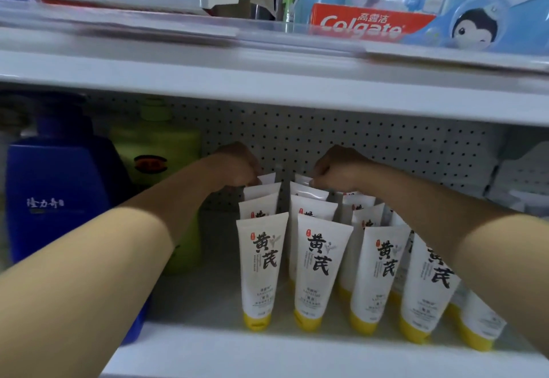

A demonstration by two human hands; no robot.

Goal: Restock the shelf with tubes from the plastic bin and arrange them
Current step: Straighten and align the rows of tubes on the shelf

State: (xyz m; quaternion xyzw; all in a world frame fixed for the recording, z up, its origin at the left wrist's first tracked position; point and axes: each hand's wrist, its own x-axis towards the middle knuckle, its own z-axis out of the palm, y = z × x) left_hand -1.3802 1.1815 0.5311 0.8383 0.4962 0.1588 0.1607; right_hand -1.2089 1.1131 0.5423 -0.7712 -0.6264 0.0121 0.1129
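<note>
Tubes [263, 267] may topple like dominoes if my left hand [237, 166] and right hand [335, 169], each pinching a back tube's top, tug sideways.

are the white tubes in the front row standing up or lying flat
Standing up: each front-row tube rests on its yellow cap, flat crimped end on top, leaning back slightly against the tubes behind.

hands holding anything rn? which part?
Left hand pinches the top crimped edge of the rearmost tube in the leftmost row; right hand pinches the top edge of the rearmost tube in the next row.
</note>
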